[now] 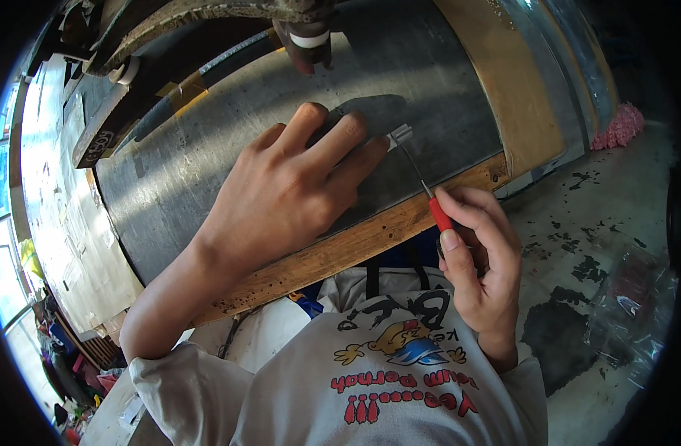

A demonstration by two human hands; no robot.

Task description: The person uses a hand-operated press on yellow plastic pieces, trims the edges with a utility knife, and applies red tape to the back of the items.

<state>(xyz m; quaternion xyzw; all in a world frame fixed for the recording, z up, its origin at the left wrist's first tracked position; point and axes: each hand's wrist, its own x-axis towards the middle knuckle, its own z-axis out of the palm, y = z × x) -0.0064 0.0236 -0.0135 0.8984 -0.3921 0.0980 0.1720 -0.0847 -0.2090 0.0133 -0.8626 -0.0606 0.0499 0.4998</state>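
— Head view looks down on a dark metal sheet (229, 149) lying on a workbench, with a wooden strip (340, 249) along its near edge. What are the hands doing?

— The left hand (288, 193) lies flat on the sheet, fingers spread and pressing down, wrapped around nothing. Its fingertips end just beside a small silvery piece (400, 134) on the metal.

— And the other one?

— The right hand (481, 260) is closed around a thin tool with a red handle (439, 214), pinched between thumb and forefinger (much as one holds a pen). The tool's slim metal shaft runs up across the wooden strip, and its tip meets the small silvery piece.

— So where is that tool, exactly?

— Between the two hands, handle over the bench's near edge, point out on the sheet close to the left fingertips.

— Anything else around?

— A machine part with a white ring (309, 39) hangs over the far side of the sheet. To the right, a stained concrete floor (593, 245), a pink fuzzy lump (619, 126) and a clear plastic bag (637, 297).
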